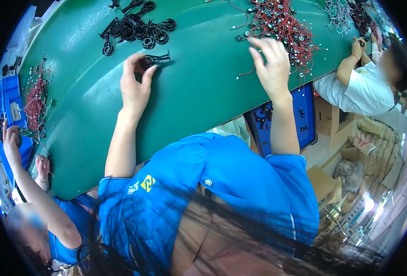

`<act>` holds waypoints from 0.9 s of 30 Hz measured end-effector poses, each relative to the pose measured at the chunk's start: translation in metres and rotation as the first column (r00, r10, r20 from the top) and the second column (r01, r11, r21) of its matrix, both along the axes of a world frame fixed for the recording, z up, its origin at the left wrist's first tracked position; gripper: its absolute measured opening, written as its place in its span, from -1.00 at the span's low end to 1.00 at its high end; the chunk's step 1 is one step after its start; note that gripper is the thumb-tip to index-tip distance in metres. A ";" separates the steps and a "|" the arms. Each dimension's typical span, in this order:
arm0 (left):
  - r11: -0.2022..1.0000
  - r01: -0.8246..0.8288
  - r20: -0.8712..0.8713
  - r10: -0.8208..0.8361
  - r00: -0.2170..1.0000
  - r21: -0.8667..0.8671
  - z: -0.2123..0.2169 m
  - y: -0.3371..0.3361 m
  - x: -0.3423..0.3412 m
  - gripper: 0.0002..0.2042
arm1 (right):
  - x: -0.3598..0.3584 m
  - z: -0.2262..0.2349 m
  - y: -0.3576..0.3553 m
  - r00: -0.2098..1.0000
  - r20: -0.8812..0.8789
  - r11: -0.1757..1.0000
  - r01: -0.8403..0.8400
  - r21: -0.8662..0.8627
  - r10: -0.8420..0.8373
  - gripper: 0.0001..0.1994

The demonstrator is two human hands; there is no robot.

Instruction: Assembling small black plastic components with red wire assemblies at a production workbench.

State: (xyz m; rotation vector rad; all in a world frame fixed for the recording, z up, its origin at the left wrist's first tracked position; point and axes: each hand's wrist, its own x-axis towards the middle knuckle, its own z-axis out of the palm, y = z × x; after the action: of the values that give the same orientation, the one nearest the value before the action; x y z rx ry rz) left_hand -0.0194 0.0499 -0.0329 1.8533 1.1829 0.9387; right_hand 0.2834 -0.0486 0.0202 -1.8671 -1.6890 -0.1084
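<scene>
Between the thumb and fingers of my left hand [135,87] is a black plastic ring holder [147,60], its thin prongs pointing right, just above the green table. My right hand [273,66] hovers at the left edge of a tangled pile of small round parts on red wires [281,27]. Its thumb and index finger are curved with a gap between them. A small black part [241,38] lies right at those fingertips; whether they touch it is hard to make out. Beyond my left hand lies a heap of similar black ring holders [136,28].
At left, a co-worker's hands [12,138] are beside another red-wire pile [37,99] and a blue tray [10,92]. A second person in white [359,87] works at right. Below the table edge by my right forearm is a blue bin [304,112] with black parts.
</scene>
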 end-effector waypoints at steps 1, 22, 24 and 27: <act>0.999 0.025 0.062 -0.023 0.998 -0.031 0.002 -0.004 0.004 -0.71 | 0.002 -0.005 0.009 0.995 0.089 0.999 0.035 -0.034 -0.032 -0.83; 0.884 0.300 0.480 -0.101 0.871 -0.358 0.024 -0.035 0.013 -0.68 | -0.121 0.018 0.001 0.676 -0.721 0.906 -0.386 -0.171 0.151 -0.96; 0.918 0.278 0.423 -0.141 0.895 -0.282 0.026 -0.038 0.013 -0.68 | -0.128 0.017 0.001 0.541 -0.841 0.890 -0.382 -0.250 -0.005 -0.95; 0.941 0.244 0.404 -0.134 0.905 -0.234 0.023 -0.044 0.016 -0.68 | -0.132 0.005 -0.002 0.535 -0.845 0.897 -0.378 -0.229 0.009 -0.94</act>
State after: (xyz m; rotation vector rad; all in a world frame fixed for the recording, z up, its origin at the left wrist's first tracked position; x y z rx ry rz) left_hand -0.0036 0.0059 -0.0097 1.4459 0.8270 0.9175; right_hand 0.1517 -0.0502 0.0256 -1.5226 -1.2234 1.1390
